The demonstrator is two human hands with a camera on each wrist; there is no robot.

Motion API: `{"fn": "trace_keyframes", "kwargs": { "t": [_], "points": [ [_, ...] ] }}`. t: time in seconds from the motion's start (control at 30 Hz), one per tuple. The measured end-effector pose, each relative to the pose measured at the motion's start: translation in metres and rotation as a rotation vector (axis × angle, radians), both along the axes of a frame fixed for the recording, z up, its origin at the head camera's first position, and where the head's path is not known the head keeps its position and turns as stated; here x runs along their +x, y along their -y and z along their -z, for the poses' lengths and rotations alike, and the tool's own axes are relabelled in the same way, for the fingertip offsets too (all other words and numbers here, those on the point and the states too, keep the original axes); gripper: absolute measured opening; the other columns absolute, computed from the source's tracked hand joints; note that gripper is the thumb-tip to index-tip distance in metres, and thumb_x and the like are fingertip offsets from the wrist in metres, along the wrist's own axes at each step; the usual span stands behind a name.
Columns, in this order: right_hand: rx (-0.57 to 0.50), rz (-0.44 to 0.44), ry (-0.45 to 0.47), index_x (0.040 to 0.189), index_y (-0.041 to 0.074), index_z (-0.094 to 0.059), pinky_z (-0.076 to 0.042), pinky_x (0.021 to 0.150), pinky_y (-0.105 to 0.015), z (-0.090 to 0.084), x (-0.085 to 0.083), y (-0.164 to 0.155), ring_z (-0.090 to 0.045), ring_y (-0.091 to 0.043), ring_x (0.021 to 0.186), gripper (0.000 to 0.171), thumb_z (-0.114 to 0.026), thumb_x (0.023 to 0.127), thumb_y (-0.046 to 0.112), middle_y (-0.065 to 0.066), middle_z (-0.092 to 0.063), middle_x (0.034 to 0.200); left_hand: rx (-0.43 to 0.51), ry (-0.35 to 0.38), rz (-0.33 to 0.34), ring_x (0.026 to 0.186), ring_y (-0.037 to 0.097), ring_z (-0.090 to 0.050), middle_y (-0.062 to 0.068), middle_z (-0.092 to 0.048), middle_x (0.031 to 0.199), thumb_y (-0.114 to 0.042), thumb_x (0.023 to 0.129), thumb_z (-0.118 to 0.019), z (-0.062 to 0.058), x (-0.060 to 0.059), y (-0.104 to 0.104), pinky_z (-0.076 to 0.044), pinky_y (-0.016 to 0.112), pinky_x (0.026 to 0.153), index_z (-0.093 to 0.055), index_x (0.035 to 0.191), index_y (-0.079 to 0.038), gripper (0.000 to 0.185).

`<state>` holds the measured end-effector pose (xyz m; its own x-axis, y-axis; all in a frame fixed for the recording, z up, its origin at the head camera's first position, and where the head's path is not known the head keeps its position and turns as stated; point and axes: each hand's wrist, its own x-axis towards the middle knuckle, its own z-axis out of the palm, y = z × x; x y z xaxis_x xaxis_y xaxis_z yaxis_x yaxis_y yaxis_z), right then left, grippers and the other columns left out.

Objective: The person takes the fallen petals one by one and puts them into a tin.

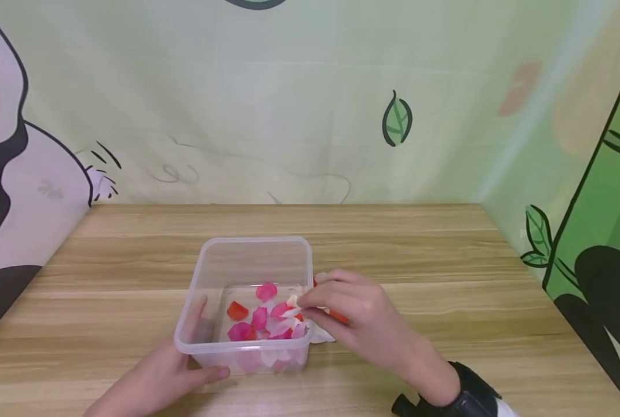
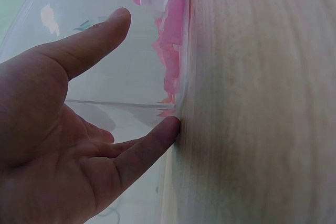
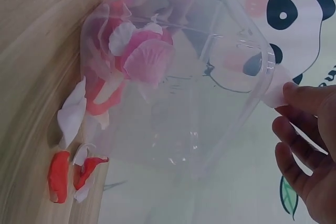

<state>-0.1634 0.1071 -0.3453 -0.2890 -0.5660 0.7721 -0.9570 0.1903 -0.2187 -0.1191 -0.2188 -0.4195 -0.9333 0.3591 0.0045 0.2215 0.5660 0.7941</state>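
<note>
In the head view, a clear plastic box [image 1: 221,263] stands on the wooden table [image 1: 445,255], near its front middle. Inside lie pink, red and white petals [image 1: 260,321], gathered toward the front right corner. The left hand [image 1: 159,379] holds the box at its front left corner, the thumb lying along the front wall and the fingers up the left wall. The right hand [image 1: 359,315] is at the right rim of the box, its fingertips pinching a white petal [image 1: 291,302] just over the edge. A few loose petals [image 1: 336,315] in red and white lie on the table directly beside the box, partly hidden under this hand.

In the left wrist view, the left hand [image 2: 58,145] has its fingers straight and spread, pressing flat against the transparent wall of the box [image 2: 121,72]; one fingertip touches the table [image 2: 262,98] at the base of the box.

In the right wrist view (the camera looks from the side), the right hand [image 3: 307,156] pinches the white petal [image 3: 274,96] at the rim of the box [image 3: 210,103]. The loose petals [image 3: 68,150] lie on the table [image 3: 31,51] just beside the wall.
</note>
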Motion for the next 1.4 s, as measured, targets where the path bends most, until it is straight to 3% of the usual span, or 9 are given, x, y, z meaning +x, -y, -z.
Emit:
{"fn": "trace_keyframes", "kwargs": {
  "t": [0.13,0.33,0.5,0.67,0.8,0.93,1.1,1.23,1.4],
  "points": [
    [0.018,0.031,0.022,0.101,0.006,-0.076,-0.052,0.096,-0.035,0.001,0.001,0.0,-0.068,-0.015,0.093,0.02,-0.085,0.084,0.006,0.001,-0.076,0.099,0.017,0.002,0.002,0.128,0.039,-0.052,0.024,-0.046,0.149,-0.039,0.082,-0.087,0.0,0.0,0.0,-0.049,0.05,0.098,-0.006,0.164,-0.013,0.118],
    [0.002,0.104,0.042,0.102,0.006,-0.075,-0.055,0.084,-0.026,0.001,0.002,-0.003,-0.068,-0.015,0.093,0.017,-0.083,0.088,0.01,0.0,-0.075,0.098,-0.012,-0.009,0.001,0.127,0.034,-0.053,0.021,-0.049,0.148,-0.041,0.083,-0.086,0.0,0.0,0.0,-0.048,0.044,0.101,-0.006,0.164,-0.012,0.118],
    [-0.027,0.269,0.054,0.099,0.006,-0.075,-0.057,0.077,-0.028,-0.001,0.004,-0.005,-0.068,-0.014,0.086,0.017,-0.083,0.084,0.002,0.001,-0.074,0.092,-0.049,-0.023,-0.004,0.124,0.029,-0.055,0.017,-0.055,0.142,-0.044,0.083,-0.086,-0.001,0.0,0.001,-0.048,0.039,0.101,-0.008,0.163,-0.008,0.118],
    [0.009,0.419,0.082,0.097,0.005,-0.076,-0.055,0.067,-0.027,0.0,0.003,-0.008,-0.065,-0.011,0.079,0.016,-0.083,0.084,0.002,0.001,-0.074,0.088,-0.058,-0.041,0.008,0.12,0.028,-0.057,0.016,-0.057,0.14,-0.046,0.083,-0.085,-0.001,0.0,0.002,-0.049,0.038,0.099,-0.009,0.163,-0.01,0.116],
    [0.135,0.546,0.138,0.095,0.008,-0.078,-0.05,0.059,-0.024,0.001,0.001,-0.009,-0.063,-0.01,0.074,0.012,-0.083,0.085,0.004,0.003,-0.073,0.084,-0.045,-0.035,0.015,0.12,0.028,-0.057,0.016,-0.056,0.141,-0.046,0.084,-0.084,-0.001,0.0,0.002,-0.05,0.037,0.099,-0.007,0.163,-0.01,0.116],
    [0.403,0.643,0.3,0.094,0.012,-0.077,-0.049,0.058,-0.026,0.005,-0.002,-0.009,-0.062,-0.012,0.073,0.011,-0.083,0.085,0.011,0.003,-0.071,0.084,-0.032,-0.024,0.014,0.121,0.028,-0.056,0.017,-0.055,0.142,-0.045,0.084,-0.084,-0.001,0.0,0.002,-0.05,0.037,0.099,-0.007,0.163,-0.01,0.116],
    [0.648,0.601,0.489,0.086,0.011,-0.071,-0.048,0.06,-0.032,0.016,-0.006,-0.009,-0.057,-0.014,0.068,0.013,-0.084,0.084,0.013,0.003,-0.064,0.077,-0.031,-0.017,0.001,0.123,0.028,-0.056,0.017,-0.055,0.142,-0.043,0.083,-0.086,0.0,0.001,0.002,-0.048,0.034,0.1,-0.007,0.164,-0.009,0.117],
    [0.724,0.565,0.54,0.076,0.013,-0.062,-0.042,0.056,-0.031,0.024,-0.008,-0.009,-0.049,-0.013,0.062,0.025,-0.086,0.081,0.014,0.006,-0.052,0.067,-0.03,-0.01,0.001,0.124,0.029,-0.054,0.017,-0.055,0.142,-0.043,0.084,-0.085,0.0,0.001,0.002,-0.048,0.035,0.101,-0.006,0.164,-0.009,0.117],
    [0.791,0.533,0.554,0.077,0.014,-0.062,-0.042,0.055,-0.029,0.033,-0.01,-0.008,-0.048,-0.012,0.061,0.027,-0.09,0.079,0.018,0.007,-0.052,0.067,-0.013,0.008,0.009,0.124,0.03,-0.054,0.018,-0.054,0.142,-0.042,0.084,-0.086,-0.001,0.0,0.001,-0.047,0.037,0.101,-0.005,0.164,-0.008,0.118]
  ]
}}
